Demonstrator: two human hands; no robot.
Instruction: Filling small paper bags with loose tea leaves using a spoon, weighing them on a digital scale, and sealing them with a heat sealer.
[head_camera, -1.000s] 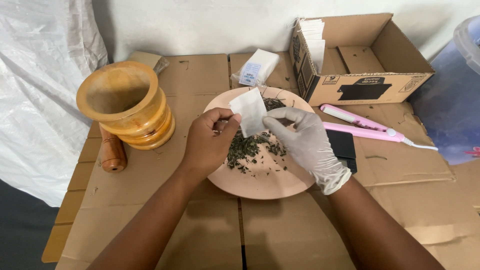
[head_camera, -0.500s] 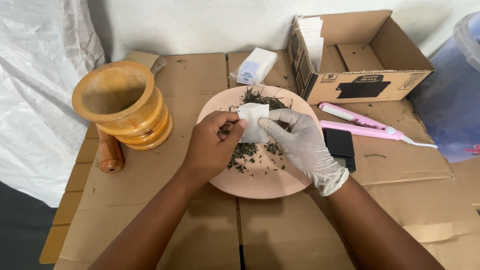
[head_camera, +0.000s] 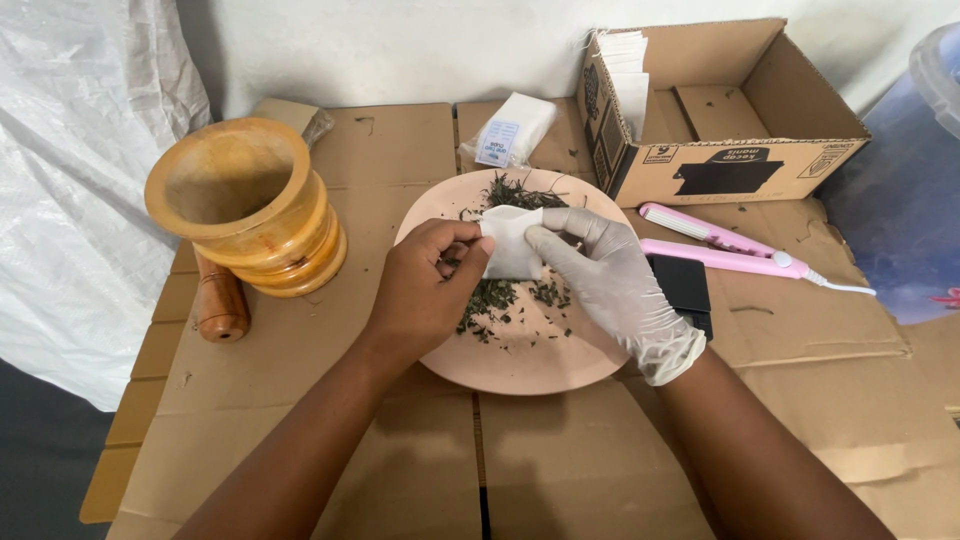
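small white paper pouch (head_camera: 510, 255), creased

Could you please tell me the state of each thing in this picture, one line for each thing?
small white bag: held over the plate by both hands
left hand: bare, fingers pinching the bag's edge
right hand: gloved, holding the bag's other side
pink plate: flat, dried herbs scattered on it
wooden mortar: upright, empty
wooden pestle: lying beside the mortar
cardboard box: open
pink flat iron: lying with arms parted
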